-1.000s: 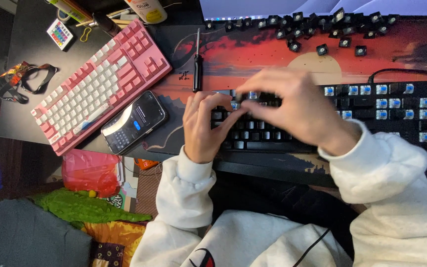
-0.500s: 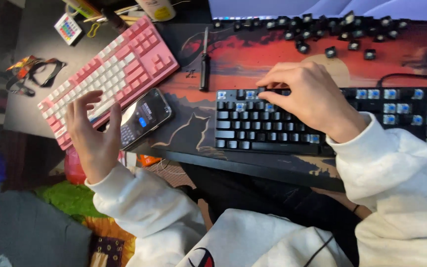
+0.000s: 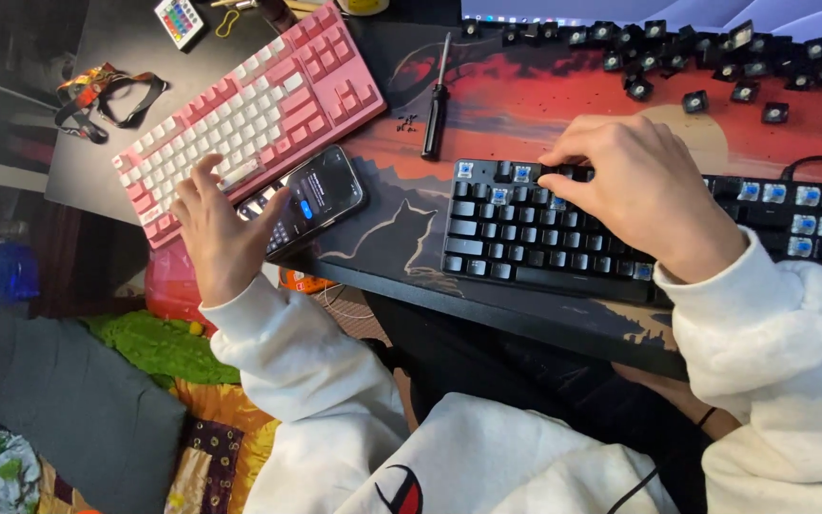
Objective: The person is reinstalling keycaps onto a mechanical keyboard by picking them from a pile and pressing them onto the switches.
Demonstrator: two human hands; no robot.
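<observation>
While your right hand [image 3: 644, 190] rests unclenched on the black keyboard [image 3: 525, 233], your left hand [image 3: 216, 233], grip released, touches the smartphone [image 3: 311, 198].

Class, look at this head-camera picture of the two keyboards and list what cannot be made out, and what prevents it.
- Head view: the keys under the right hand on the black keyboard are hidden by it.
- The black keyboard's right end is cut off by the frame edge.
- Part of the phone is covered by the left hand.
- Markings on the loose keycaps are too small to tell.
</observation>
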